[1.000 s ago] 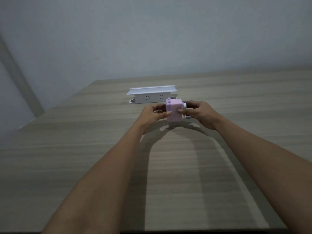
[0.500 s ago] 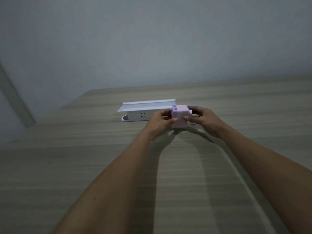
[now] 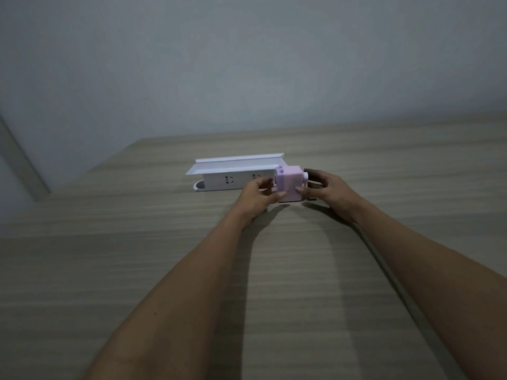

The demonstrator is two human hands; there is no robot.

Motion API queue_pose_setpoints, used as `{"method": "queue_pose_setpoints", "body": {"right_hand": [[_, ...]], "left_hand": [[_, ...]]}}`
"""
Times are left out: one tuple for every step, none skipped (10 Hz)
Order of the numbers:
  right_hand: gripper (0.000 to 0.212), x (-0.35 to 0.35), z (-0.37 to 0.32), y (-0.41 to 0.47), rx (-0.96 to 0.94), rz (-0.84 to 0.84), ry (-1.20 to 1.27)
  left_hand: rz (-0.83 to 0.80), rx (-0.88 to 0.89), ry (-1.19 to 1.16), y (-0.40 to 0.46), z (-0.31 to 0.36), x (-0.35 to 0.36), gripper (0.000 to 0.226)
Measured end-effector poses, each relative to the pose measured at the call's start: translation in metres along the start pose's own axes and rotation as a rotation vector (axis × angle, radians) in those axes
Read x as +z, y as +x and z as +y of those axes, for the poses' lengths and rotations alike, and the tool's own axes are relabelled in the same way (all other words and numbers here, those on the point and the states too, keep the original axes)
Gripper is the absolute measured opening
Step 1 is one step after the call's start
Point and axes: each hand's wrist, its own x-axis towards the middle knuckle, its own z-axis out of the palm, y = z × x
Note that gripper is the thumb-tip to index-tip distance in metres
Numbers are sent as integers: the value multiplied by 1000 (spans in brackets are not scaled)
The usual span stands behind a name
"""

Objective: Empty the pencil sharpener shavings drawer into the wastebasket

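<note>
Head view, single frame. I see both bare forearms reaching forward over a wood-grain table [image 3: 137,270], hands meeting at a small pink pencil sharpener [image 3: 289,185].

Left hand [image 3: 256,197]: fingers curled toward the sharpener's left face, thumb tip touching its lower left front corner, the other fingertips at the left side a little above the thumb. The fingers are bent and close together, pinching that side of the pink body. I cannot tell whether they are on the shavings drawer itself; no drawer seam is resolvable at this blur.

Right hand [image 3: 327,192]: thumb tip pressed on the sharpener's right front edge, the remaining fingers wrapped round behind the right side, where a pale knob or crank stub [image 3: 305,176] sticks out just above the thumb. Fingers cupped, gripping the body from the right.

Sharpener sits between the two thumbs, upright, its base at or just on the tabletop; contact with the table is hidden by the fingers and shadow.

Directly beyond the left fingertips, touching or just behind the sharpener: a white power strip in a holder [image 3: 233,178], two socket faces showing, a flat white shelf-like top over it.

Beyond everything, a plain grey wall [image 3: 247,64]. Lighting dim.
</note>
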Motion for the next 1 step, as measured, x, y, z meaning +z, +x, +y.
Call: {"method": "queue_pose_setpoints", "body": {"right_hand": [[87,5,-15,-21,-19,108,-125]], "left_hand": [[23,-4,61,-16,8,-5,71]]}}
